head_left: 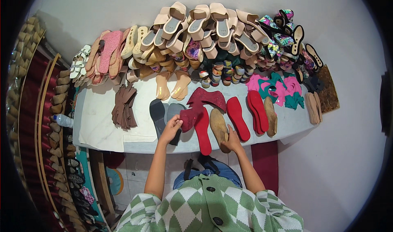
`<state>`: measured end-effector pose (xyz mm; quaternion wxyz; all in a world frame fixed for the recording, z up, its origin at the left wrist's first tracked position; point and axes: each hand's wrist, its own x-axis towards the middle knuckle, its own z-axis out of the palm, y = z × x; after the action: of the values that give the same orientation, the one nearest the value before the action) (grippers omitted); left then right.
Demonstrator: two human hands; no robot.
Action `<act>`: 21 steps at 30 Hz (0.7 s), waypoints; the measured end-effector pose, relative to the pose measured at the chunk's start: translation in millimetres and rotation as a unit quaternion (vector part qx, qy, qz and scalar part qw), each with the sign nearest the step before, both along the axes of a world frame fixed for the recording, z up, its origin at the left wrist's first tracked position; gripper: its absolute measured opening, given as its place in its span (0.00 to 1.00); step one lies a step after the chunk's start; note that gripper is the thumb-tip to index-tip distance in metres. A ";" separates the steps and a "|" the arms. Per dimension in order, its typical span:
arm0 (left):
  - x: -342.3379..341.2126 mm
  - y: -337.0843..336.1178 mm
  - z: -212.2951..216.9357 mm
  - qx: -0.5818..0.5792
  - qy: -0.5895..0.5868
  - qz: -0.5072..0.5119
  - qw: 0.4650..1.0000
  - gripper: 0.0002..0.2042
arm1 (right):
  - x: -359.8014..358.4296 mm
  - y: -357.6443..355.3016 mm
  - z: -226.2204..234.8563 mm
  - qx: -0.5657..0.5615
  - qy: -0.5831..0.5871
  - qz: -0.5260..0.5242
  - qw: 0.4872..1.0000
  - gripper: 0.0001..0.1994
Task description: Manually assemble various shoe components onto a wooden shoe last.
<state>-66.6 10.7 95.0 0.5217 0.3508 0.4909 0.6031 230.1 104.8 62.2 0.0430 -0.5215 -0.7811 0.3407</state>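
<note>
My left hand (pixel 172 126) pinches the edge of a dark red glittery upper piece (pixel 189 118) that lies over a red insole (pixel 202 133) on the white table (pixel 102 121). My right hand (pixel 231 141) rests on the lower end of a tan sole (pixel 218 126), fingers curled around it. A larger dark red glitter piece (pixel 206 97) lies just behind. Two grey soles (pixel 161 115) sit left of my left hand. Another red insole (pixel 238 117) lies right of the tan sole.
Beige sandals (pixel 204 25) and pink soles (pixel 107 54) are heaped along the wall. Brown cut pieces (pixel 124 107), pink and teal uppers (pixel 278 88), more red insoles (pixel 258 111), stacked tape rolls (pixel 223 73) and a cork sheet (pixel 327 90) lie on the table. A shoe rack (pixel 61 121) stands left.
</note>
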 end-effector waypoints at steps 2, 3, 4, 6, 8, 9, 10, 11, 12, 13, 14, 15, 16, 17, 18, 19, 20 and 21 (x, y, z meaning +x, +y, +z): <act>1.0 0.4 -9.8 -0.059 0.043 -0.042 0.996 0.10 | -1.3 5.0 -4.1 -0.007 0.003 0.001 1.000 0.47; 6.6 1.6 -3.1 -0.053 0.048 -0.051 0.996 0.12 | -3.8 9.6 -2.5 0.005 0.023 0.016 1.000 0.48; 11.4 5.1 -4.1 -0.054 0.048 -0.052 0.996 0.12 | -7.6 15.4 -0.9 0.017 0.043 0.032 0.998 0.49; 18.3 10.3 -5.3 -0.057 -0.075 -0.050 0.994 0.12 | -19.5 30.7 1.6 0.040 0.122 0.033 0.991 0.49; 14.8 18.6 -9.7 -0.050 -0.062 -0.070 0.994 0.13 | -36.0 45.3 12.3 0.061 0.201 0.039 0.977 0.50; 10.9 23.9 -10.8 -0.044 -0.050 -0.091 0.994 0.13 | -46.9 52.2 23.8 0.009 0.237 0.061 0.970 0.48; 12.6 32.8 -2.6 -0.044 -0.050 -0.093 0.993 0.13 | -52.2 59.0 30.2 -0.039 0.270 0.077 0.959 0.47; 14.4 42.3 5.7 -0.051 -0.051 -0.087 0.994 0.13 | -58.5 64.9 26.9 -0.183 0.412 0.033 0.892 0.41; 14.7 53.7 13.5 -0.058 -0.052 -0.080 0.994 0.13 | -59.5 76.6 21.7 -0.181 0.414 0.033 0.892 0.41; 11.1 65.7 12.3 -0.055 -0.049 -0.079 0.994 0.13 | -60.6 90.0 14.9 -0.192 0.404 0.019 0.894 0.39; 7.8 80.1 9.5 -0.048 0.004 -0.016 0.999 0.13 | -60.6 102.0 8.1 -0.203 0.395 0.005 0.896 0.37; 3.2 95.4 2.1 -0.040 0.055 0.047 0.997 0.13 | -60.8 112.9 -1.8 -0.152 0.446 -0.040 0.881 0.31; -3.6 105.2 -6.8 -0.039 0.057 0.052 0.996 0.13 | -65.0 119.7 -2.0 -0.154 0.447 -0.035 0.881 0.31; -10.6 115.3 -15.1 -0.063 0.133 0.059 0.987 0.13 | -68.8 128.9 -1.7 -0.098 0.426 -0.079 0.896 0.29; -15.8 124.4 -29.4 -0.087 0.206 0.064 0.973 0.13 | -70.3 136.2 -3.1 -0.042 0.401 -0.125 0.907 0.26; -19.2 133.9 -40.1 -0.067 0.226 0.064 0.970 0.15 | -75.3 141.8 -4.0 -0.013 0.374 -0.135 0.917 0.22; -19.7 140.1 -51.5 -0.066 0.227 0.066 0.969 0.15 | -77.8 143.3 -5.7 -0.013 0.375 -0.133 0.917 0.22; -17.1 148.4 -61.5 -0.075 0.255 0.085 0.960 0.15 | -78.6 144.1 -9.2 0.050 0.294 -0.134 0.945 0.21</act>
<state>-83.7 159.2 33.5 0.3507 0.4103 0.6795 0.4970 151.5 248.9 53.0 0.3424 -0.4953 -0.6725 0.4303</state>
